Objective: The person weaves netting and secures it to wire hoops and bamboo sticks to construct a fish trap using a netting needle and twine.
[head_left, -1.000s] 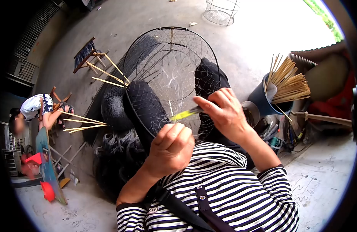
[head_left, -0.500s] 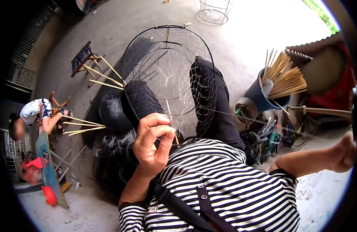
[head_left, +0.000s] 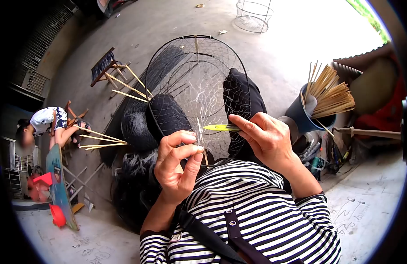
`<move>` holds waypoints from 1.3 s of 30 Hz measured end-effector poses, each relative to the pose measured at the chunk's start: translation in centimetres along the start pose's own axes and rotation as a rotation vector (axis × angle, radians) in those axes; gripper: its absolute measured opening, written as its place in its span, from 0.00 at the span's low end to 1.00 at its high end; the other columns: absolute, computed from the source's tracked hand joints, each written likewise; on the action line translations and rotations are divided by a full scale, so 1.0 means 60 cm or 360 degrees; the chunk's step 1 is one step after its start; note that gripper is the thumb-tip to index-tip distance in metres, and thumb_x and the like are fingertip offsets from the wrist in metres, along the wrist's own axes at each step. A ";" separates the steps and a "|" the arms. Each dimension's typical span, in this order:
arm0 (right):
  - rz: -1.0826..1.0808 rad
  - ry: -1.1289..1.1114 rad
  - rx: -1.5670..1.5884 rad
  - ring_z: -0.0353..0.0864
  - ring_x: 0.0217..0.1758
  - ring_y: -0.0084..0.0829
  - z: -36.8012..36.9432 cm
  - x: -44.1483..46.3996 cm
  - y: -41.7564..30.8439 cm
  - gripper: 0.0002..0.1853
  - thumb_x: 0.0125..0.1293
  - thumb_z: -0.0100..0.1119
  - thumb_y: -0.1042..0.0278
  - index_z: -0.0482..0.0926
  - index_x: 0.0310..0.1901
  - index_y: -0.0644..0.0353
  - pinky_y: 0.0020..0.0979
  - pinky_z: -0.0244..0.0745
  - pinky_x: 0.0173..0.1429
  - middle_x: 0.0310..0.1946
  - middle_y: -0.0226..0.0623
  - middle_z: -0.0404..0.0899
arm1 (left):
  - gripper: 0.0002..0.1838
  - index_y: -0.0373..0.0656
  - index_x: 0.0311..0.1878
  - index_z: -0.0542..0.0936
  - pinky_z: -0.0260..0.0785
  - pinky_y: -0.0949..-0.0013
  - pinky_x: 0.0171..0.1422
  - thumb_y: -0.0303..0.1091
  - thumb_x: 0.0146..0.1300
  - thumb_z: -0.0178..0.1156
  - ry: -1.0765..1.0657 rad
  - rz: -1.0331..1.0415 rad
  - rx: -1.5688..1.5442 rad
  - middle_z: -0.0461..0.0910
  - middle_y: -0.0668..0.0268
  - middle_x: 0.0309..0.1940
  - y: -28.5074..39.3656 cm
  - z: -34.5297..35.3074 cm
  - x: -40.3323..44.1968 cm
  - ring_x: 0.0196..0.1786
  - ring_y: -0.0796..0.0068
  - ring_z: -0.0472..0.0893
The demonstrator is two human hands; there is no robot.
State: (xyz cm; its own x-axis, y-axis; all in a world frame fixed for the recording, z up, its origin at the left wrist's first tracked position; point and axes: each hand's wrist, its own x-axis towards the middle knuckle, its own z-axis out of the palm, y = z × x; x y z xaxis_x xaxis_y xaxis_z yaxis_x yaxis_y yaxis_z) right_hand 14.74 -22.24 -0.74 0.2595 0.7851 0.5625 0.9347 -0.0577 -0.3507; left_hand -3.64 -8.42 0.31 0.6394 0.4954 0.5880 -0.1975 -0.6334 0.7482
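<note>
A round wire-framed net cage (head_left: pixel 197 37) with fine mesh rests across my lap, between my knees. My left hand (head_left: pixel 179 165) is closed in a pinch on the pale netting (head_left: pixel 199 138) at the cage's near end. A thin pale stick (head_left: pixel 206 157) shows just under those fingertips; whether they grip it too, I cannot tell. In my right hand (head_left: pixel 267 138) is a yellow-green netting needle (head_left: pixel 221 127), held between thumb and fingers. Its tip points left, close to the netting and my left fingers.
On the right stands a blue bucket (head_left: pixel 298 112) full of thin bamboo sticks (head_left: pixel 329 94). A folding stool (head_left: pixel 104 68) and dark netting (head_left: pixel 135 123) lie left. Another person (head_left: pixel 47 121) sits at far left, beside a blue-green board (head_left: pixel 60 185). A second wire cage (head_left: pixel 252 17) stands ahead.
My right hand has come in from the far right to the netting, and the needle now shows in it. My left hand keeps its pinch in nearly the same place.
</note>
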 end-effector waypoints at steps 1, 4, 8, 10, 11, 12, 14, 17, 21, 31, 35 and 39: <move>-0.0008 -0.0013 0.0001 0.73 0.24 0.29 0.001 0.000 0.000 0.24 0.57 0.67 0.69 0.80 0.58 0.47 0.31 0.69 0.27 0.26 0.30 0.71 | 0.06 0.37 0.39 0.82 0.71 0.63 0.57 0.20 0.57 0.65 0.0006 -0.0001 -0.0003 0.77 0.58 0.43 -0.001 0.000 -0.001 0.50 0.63 0.78; -0.0023 -0.0026 0.0005 0.73 0.24 0.29 0.002 0.001 0.002 0.24 0.58 0.66 0.68 0.80 0.59 0.47 0.31 0.69 0.27 0.26 0.30 0.71 | 0.06 0.37 0.39 0.82 0.71 0.64 0.57 0.20 0.57 0.65 -0.0008 0.0000 -0.0006 0.77 0.58 0.43 -0.001 0.000 0.000 0.50 0.63 0.78; -0.0016 -0.0020 0.0053 0.74 0.25 0.30 0.005 0.005 -0.003 0.24 0.58 0.66 0.68 0.80 0.58 0.48 0.32 0.70 0.28 0.27 0.30 0.72 | 0.06 0.37 0.38 0.82 0.71 0.64 0.57 0.19 0.57 0.66 -0.0031 -0.0032 -0.0020 0.77 0.59 0.43 -0.001 0.001 -0.003 0.50 0.63 0.78; 0.0000 -0.0017 0.0148 0.74 0.26 0.31 0.011 0.005 -0.007 0.24 0.58 0.66 0.69 0.79 0.59 0.50 0.32 0.71 0.29 0.28 0.32 0.73 | 0.07 0.37 0.38 0.82 0.71 0.64 0.57 0.19 0.56 0.66 -0.0035 -0.0051 -0.0044 0.77 0.58 0.43 0.000 0.002 -0.004 0.50 0.63 0.78; 0.0008 -0.0006 0.0226 0.75 0.26 0.32 0.018 0.006 -0.008 0.25 0.58 0.66 0.69 0.79 0.60 0.51 0.33 0.72 0.30 0.29 0.33 0.73 | 0.07 0.37 0.38 0.82 0.71 0.65 0.57 0.19 0.56 0.66 -0.0037 -0.0057 -0.0057 0.77 0.58 0.43 0.000 0.004 -0.005 0.50 0.63 0.78; 0.0014 0.0006 0.0304 0.75 0.27 0.34 0.023 0.009 -0.010 0.26 0.58 0.66 0.69 0.78 0.60 0.52 0.33 0.73 0.31 0.30 0.35 0.74 | 0.08 0.38 0.39 0.83 0.71 0.65 0.57 0.19 0.56 0.66 -0.0045 -0.0047 -0.0065 0.77 0.59 0.44 -0.002 0.007 -0.006 0.50 0.64 0.78; 0.0336 -0.0167 0.1243 0.77 0.36 0.26 0.029 0.028 -0.033 0.26 0.65 0.64 0.67 0.73 0.63 0.60 0.29 0.74 0.44 0.35 0.33 0.75 | 0.08 0.39 0.40 0.83 0.71 0.64 0.56 0.19 0.56 0.66 -0.0137 -0.0001 0.0109 0.77 0.60 0.43 0.003 0.020 -0.006 0.50 0.63 0.78; 0.0897 -0.0577 0.2641 0.72 0.47 0.17 0.072 0.052 -0.043 0.18 0.69 0.62 0.64 0.76 0.57 0.62 0.25 0.73 0.51 0.42 0.24 0.76 | 0.10 0.40 0.37 0.82 0.68 0.59 0.55 0.21 0.51 0.68 -0.0306 0.0326 0.0536 0.77 0.63 0.39 -0.005 0.035 -0.004 0.45 0.61 0.77; 0.0781 -0.0038 0.1902 0.78 0.44 0.24 0.044 0.053 -0.007 0.07 0.68 0.61 0.72 0.80 0.43 0.67 0.26 0.74 0.48 0.42 0.33 0.79 | 0.09 0.41 0.35 0.82 0.67 0.61 0.54 0.21 0.48 0.68 -0.0316 0.0199 0.0458 0.76 0.65 0.35 -0.015 0.005 -0.003 0.43 0.63 0.77; 0.0152 0.0008 -0.0294 0.77 0.44 0.33 0.070 0.020 0.037 0.14 0.53 0.68 0.68 0.75 0.41 0.52 0.33 0.77 0.38 0.38 0.30 0.74 | 0.04 0.36 0.36 0.81 0.69 0.67 0.52 0.19 0.58 0.62 -0.0131 -0.0268 -0.0700 0.75 0.62 0.37 -0.030 -0.005 -0.005 0.46 0.68 0.75; 0.0062 -0.0034 0.0038 0.78 0.41 0.35 0.058 0.021 0.020 0.14 0.54 0.66 0.72 0.76 0.43 0.54 0.33 0.77 0.38 0.36 0.31 0.75 | 0.04 0.36 0.36 0.81 0.69 0.68 0.53 0.18 0.58 0.62 -0.0119 -0.0283 -0.0680 0.75 0.62 0.37 -0.027 -0.006 -0.008 0.46 0.68 0.75; 0.0184 0.0043 0.1542 0.80 0.36 0.34 0.006 0.020 -0.015 0.19 0.59 0.59 0.81 0.72 0.53 0.63 0.32 0.76 0.37 0.31 0.34 0.76 | 0.06 0.36 0.37 0.81 0.69 0.68 0.53 0.17 0.57 0.63 -0.0095 -0.0224 -0.0540 0.77 0.62 0.38 -0.028 -0.004 -0.013 0.46 0.68 0.76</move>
State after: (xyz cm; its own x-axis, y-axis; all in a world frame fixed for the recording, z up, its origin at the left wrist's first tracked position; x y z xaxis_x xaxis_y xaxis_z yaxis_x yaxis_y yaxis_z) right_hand 14.11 -21.02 -0.05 0.3536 0.7915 0.4985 0.3018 0.4079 -0.8617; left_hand -3.98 -7.63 -1.34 0.7180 0.5219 0.4604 -0.3329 -0.3235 0.8858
